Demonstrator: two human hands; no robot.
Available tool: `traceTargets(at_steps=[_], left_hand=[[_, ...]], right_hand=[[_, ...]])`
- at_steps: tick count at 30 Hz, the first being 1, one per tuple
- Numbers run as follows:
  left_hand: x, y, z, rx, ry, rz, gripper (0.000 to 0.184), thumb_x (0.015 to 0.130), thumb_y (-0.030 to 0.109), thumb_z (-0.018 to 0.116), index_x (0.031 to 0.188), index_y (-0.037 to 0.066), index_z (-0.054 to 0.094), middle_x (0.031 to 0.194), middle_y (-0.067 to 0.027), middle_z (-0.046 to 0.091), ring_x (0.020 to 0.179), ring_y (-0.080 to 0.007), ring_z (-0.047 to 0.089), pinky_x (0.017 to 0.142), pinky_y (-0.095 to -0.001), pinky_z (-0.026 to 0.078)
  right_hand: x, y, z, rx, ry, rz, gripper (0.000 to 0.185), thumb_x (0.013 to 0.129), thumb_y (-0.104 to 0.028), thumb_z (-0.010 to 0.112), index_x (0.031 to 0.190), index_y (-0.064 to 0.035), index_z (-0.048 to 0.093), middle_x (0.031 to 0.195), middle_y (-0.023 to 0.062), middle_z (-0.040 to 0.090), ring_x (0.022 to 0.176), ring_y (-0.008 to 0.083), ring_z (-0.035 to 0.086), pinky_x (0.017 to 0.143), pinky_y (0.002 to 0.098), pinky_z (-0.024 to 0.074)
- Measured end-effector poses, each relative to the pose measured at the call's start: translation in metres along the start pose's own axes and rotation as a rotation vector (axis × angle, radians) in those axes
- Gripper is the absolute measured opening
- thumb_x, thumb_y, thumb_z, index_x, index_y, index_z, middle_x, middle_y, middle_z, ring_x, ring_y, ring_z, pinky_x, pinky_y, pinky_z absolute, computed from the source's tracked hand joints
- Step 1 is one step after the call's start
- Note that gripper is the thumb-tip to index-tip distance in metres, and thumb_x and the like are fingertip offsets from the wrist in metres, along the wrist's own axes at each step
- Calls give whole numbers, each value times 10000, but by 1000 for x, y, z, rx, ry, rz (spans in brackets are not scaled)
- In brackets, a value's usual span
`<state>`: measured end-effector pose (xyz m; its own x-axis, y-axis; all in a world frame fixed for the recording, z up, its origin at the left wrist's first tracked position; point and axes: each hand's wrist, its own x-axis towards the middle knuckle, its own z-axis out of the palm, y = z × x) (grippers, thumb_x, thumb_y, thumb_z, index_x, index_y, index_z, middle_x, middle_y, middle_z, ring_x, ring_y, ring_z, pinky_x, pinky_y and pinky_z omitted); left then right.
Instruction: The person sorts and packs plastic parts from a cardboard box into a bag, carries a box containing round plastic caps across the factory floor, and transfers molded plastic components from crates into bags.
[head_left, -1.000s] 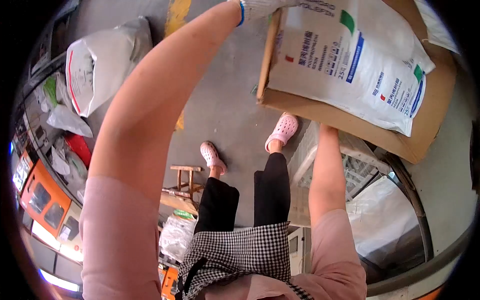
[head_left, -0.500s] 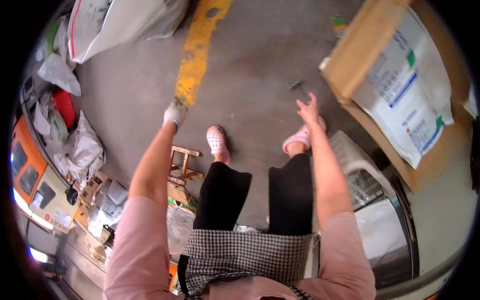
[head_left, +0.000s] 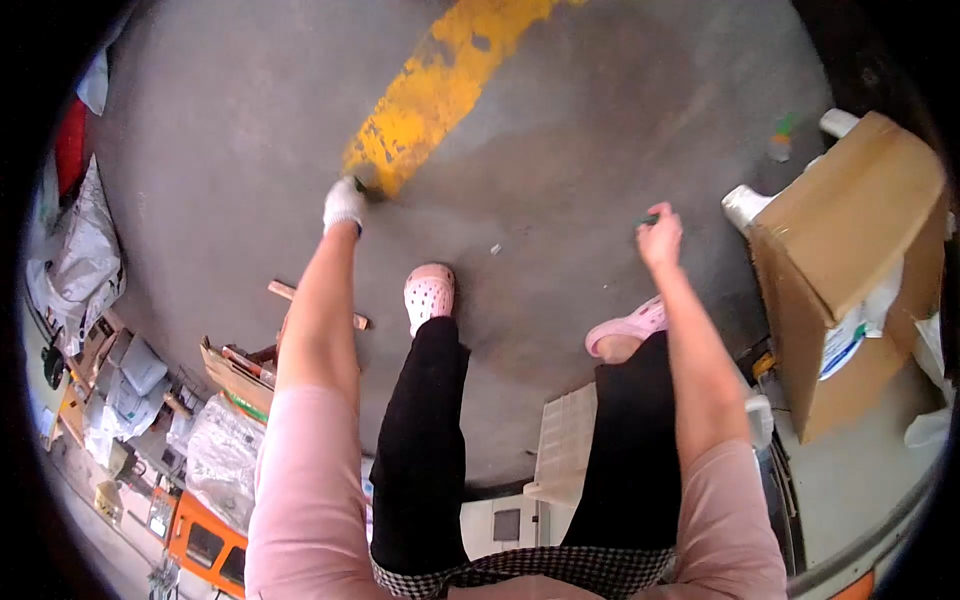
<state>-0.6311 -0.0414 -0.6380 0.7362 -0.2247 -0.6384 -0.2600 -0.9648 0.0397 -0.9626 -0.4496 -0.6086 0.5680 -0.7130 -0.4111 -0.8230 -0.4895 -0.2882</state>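
Note:
My left hand [head_left: 344,206] wears a white knit glove and is closed near the end of a worn yellow floor stripe [head_left: 425,90]. Something small and dark shows at its fingertips, too unclear to name. My bare right hand [head_left: 661,240] is closed, pinching a small dark green piece [head_left: 648,220] above the grey floor. Below the hands are my pink clogs, the left clog [head_left: 430,296] and the right clog [head_left: 630,328].
An open cardboard box [head_left: 850,220] with white bags stands at right. A pale plastic crate [head_left: 562,445] is by my right leg. Left are a small wooden stool [head_left: 284,290], plastic sacks [head_left: 85,255] and an orange machine [head_left: 205,543]. A green scrap [head_left: 782,135] lies on the floor.
My right hand has gone from open fingers beside the dark green piece on the floor to closed on it. The view has shifted, with the box now farther right.

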Motion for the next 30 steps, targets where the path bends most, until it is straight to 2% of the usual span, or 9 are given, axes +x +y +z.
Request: traceTargets(at_steps=[4, 9, 12, 16, 22, 24, 26, 28, 30], left_hand=[[-70, 83, -75, -1040, -62, -174, 308, 834, -2, 479, 1077, 130, 615, 804, -47, 645, 588, -124, 574, 509, -290, 482], [-147, 170, -288, -652, 559, 649, 313, 841, 10, 522, 1138, 96, 576, 1041, -121, 604, 851, -251, 639, 715, -329, 519], [-153, 203, -408, -631, 700, 728, 286, 855, 35, 535, 1137, 69, 564, 1046, -145, 601, 955, -285, 619, 792, -329, 497], [-78, 233, -503, -410, 832, 519, 491, 793, 171, 634, 1245, 94, 457, 1197, -198, 502, 1004, -385, 564, 853, -401, 469], [-94, 206, -521, -321, 745, 249, 694, 748, 286, 692, 1315, 54, 367, 1391, -244, 303, 1053, -393, 559, 863, -428, 481], [-72, 202, -503, -506, 663, -201, 664, 763, 344, 693, 1254, -18, 430, 1293, -239, 440, 1014, -358, 585, 884, -394, 474], [-38, 198, -508, -1162, 100, -313, 553, 757, 373, 697, 1082, -50, 551, 1088, -207, 584, 899, -312, 621, 740, -374, 524], [-5, 202, -472, -1611, 72, -243, 395, 776, 331, 651, 908, -38, 608, 833, -157, 635, 703, -266, 636, 535, -361, 516], [33, 190, -436, -1363, -29, -62, 286, 803, 257, 576, 806, -28, 604, 751, -131, 627, 538, -239, 606, 406, -348, 455]], right_hand=[[-27, -155, -69, 668, 67, -122, 317, 718, 99, 592, 1004, -25, 535, 995, 106, 530, 806, 187, 627, 697, 277, 550], [-21, -362, -232, 1268, 393, -607, 385, 730, 206, 522, 1057, 2, 500, 1102, 106, 473, 939, 192, 616, 718, 250, 552], [17, -447, -314, 1084, 601, -704, 318, 744, 142, 581, 1016, -7, 511, 1012, 99, 490, 893, 182, 606, 680, 254, 559], [82, -505, -348, 990, 368, -615, 518, 740, 60, 594, 1224, -76, 469, 1168, 168, 454, 1067, 281, 539, 825, 359, 520], [115, -458, -349, -139, 362, -373, 587, 764, -160, 648, 1314, -200, 448, 1381, 229, 268, 1266, 405, 335, 960, 479, 405], [139, -446, -357, -264, 329, -354, 548, 783, -204, 647, 1302, -213, 469, 1391, 244, 251, 1265, 415, 339, 960, 488, 402], [172, -444, -365, -109, 140, -268, 492, 821, -291, 615, 1295, -247, 486, 1406, 278, 228, 1244, 412, 384, 965, 478, 399], [195, -441, -357, -108, 101, -309, 375, 867, -259, 540, 1228, -161, 543, 1296, 286, 418, 1127, 402, 508, 903, 461, 448], [215, -434, -346, -119, 41, -323, 261, 880, -178, 482, 1069, -63, 621, 1060, 256, 598, 996, 391, 591, 825, 447, 492]])
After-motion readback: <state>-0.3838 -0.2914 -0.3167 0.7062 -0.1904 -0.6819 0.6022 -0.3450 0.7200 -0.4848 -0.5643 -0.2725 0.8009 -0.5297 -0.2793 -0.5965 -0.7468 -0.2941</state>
